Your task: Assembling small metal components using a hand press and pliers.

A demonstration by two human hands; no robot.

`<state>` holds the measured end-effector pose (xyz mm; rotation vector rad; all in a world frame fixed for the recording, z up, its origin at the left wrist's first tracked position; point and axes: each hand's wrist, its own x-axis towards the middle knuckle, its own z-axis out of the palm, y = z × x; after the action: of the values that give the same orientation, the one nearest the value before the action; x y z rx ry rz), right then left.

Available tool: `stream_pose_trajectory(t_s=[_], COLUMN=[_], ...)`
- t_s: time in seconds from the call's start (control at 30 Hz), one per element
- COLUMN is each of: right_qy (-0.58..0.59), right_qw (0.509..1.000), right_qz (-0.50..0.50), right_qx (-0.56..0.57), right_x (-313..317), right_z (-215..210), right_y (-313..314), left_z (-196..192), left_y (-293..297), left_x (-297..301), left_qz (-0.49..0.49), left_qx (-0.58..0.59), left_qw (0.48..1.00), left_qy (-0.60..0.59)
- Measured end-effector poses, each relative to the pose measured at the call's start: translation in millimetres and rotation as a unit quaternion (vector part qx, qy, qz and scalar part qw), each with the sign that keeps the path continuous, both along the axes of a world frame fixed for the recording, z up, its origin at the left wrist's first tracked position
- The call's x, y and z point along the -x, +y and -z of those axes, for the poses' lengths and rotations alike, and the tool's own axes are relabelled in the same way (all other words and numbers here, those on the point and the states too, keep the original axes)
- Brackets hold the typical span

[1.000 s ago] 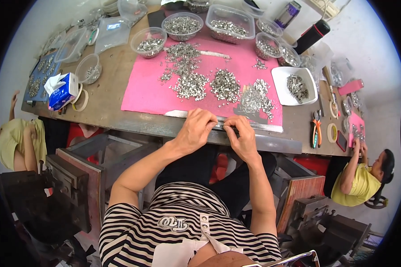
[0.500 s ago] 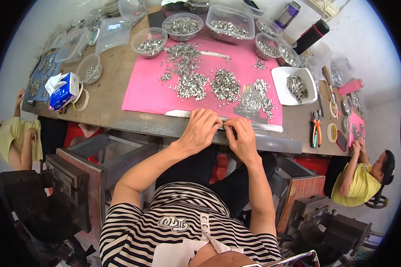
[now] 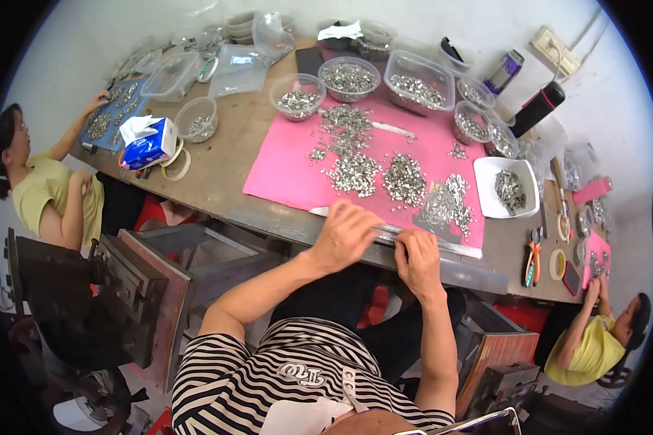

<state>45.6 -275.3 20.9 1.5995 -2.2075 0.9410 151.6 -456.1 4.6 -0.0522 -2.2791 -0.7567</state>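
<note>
My left hand (image 3: 347,233) is at the front edge of the table, slightly blurred, its fingers curled with the tips together. Just right of it, my right hand (image 3: 419,262) rests by a metal strip (image 3: 450,248) along the edge, thumb and fingers pinched. Whatever either hand holds is too small or hidden to make out. A short gap separates the two sets of fingertips. Beyond them, a pink mat (image 3: 290,159) carries heaps of small silvery metal pieces (image 3: 404,180). Nearest the right hand lies a pile of thin, longer metal pieces (image 3: 440,205).
Clear tubs (image 3: 297,96) of metal pieces line the back. At right are a white tray (image 3: 486,201), pliers (image 3: 532,257) and a tape roll (image 3: 557,264). A tissue pack (image 3: 149,145) sits at left. Co-workers in yellow, one at left (image 3: 58,192), one at right (image 3: 591,351), work at the table.
My view has turned, so the table appears shifted right and lower. My fingertips, which met before, are now apart; the left hand has lifted away from the right.
</note>
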Motion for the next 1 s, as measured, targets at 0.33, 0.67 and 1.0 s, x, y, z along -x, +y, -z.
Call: stream_pose_trajectory(t_s=[0.33,0.67,1.0], right_qy=[-0.035,-0.071,-0.172], right_qw=[0.998,0.997,0.98], right_qz=[-0.037,0.023,0.053], right_qx=[-0.039,-0.032,-0.087], right_x=[30,106,132], right_z=[-19,14,22], right_y=[-24,-155,-175], left_z=[18,23,0], left_y=[-105,-103,-67], left_x=[8,12,12], left_qz=[-0.229,-0.199,-0.051], left_qx=[0.081,-0.01,-0.014], left_qw=[0.969,0.979,0.997], left_qy=[-0.055,-0.029,-0.047])
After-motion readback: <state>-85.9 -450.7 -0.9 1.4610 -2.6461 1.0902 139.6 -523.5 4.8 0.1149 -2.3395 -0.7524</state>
